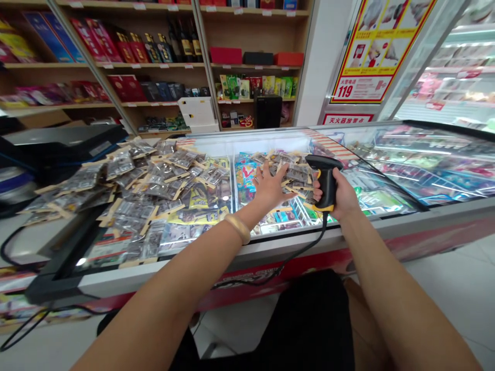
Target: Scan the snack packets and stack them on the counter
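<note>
My right hand (345, 196) is wrapped round the grip of a black and yellow barcode scanner (328, 185), its cable hanging down over the freezer's front edge. My left hand (269, 186), with a gold bangle (237, 228) on the wrist, reaches over the glass top with fingers spread and nothing held. Just beyond its fingertips lies a small group of clear packets (297, 172) with tan strips. To the left, a large heap of similar packets (154, 175) covers the glass. Through the lid, colourful packages (245, 172) show inside the chest freezer (286, 246).
Shelves (255, 31) with boxes and bottles stand behind the freezer. A dark machine (62, 144) sits at the left end. The scanner cable (270, 275) loops along the front. A red and yellow poster (381, 46) hangs at the back right.
</note>
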{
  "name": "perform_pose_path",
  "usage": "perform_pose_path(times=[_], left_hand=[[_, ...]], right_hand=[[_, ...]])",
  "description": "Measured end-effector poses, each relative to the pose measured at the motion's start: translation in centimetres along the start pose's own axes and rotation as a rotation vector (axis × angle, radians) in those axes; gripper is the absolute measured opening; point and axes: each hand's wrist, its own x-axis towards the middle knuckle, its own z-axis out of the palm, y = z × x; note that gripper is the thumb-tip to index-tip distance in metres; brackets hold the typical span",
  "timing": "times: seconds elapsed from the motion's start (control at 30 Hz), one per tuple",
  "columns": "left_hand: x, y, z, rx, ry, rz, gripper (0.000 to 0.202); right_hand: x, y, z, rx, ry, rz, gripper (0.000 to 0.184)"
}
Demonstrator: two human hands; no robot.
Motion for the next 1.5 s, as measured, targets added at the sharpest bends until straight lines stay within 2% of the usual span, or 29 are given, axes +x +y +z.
perform_pose_path(times=[0.23,0.33,0.43,0.5,0.6,0.77,0.83,0.93,1.03,1.13,1.23,1.33,1.5], left_hand=[[1.8,0.4,-0.1,-0.036,0.000,0.000,0.104],[1.1,0.1,-0.8,-0.070,0.035,0.013,0.110],[-0.7,-1.8,-2.2,-0.089,0.142,0.097,0.107],[-2.4,-4.1,-3.3,-0.111,0.238,0.154,0.102],[-5.4,-9.0,-5.4,-0.153,0.376,0.194,0.089],[-11.0,-17.7,-9.6,-0.093,0.661,0.148,0.059],[-12.9,-20.8,-11.1,-0.063,0.753,0.079,0.052],[-14.9,-24.8,-12.4,-0.033,0.848,-0.101,0.050],[-15.7,-27.5,-12.3,-0.024,0.829,-0.295,0.065],[-15.8,-28.1,-11.5,-0.014,0.751,-0.363,0.085],[-15.8,-27.5,-11.0,-0.013,0.704,-0.371,0.095],[-16.1,-26.6,-11.2,-0.047,0.723,-0.309,0.093],[-16.9,-26.1,-12.0,-0.147,0.841,-0.132,0.080]], right_hand=[[2.0,-0.4,-0.2,-0.035,-0.018,-0.026,0.042],[2.2,-0.6,-0.3,-0.046,-0.042,-0.047,0.042],[1.4,-0.8,0.0,-0.055,-0.087,-0.079,0.041],[0.5,-0.7,0.8,-0.061,-0.119,-0.101,0.042],[-1.1,0.2,3.1,-0.047,-0.152,-0.110,0.041],[-3.1,4.3,8.4,-0.087,-0.325,-0.033,0.043],[-3.7,6.5,10.4,-0.108,-0.382,0.021,0.045],[-4.6,9.7,12.9,-0.149,-0.462,0.099,0.047],[-5.4,12.2,14.6,-0.191,-0.506,0.163,0.048],[-5.8,13.6,15.2,-0.223,-0.517,0.179,0.050],[-6.0,13.9,15.1,-0.223,-0.530,0.174,0.052],[-6.1,13.6,14.7,-0.223,-0.538,0.171,0.052],[-6.1,13.2,14.6,-0.234,-0.566,0.176,0.053]])
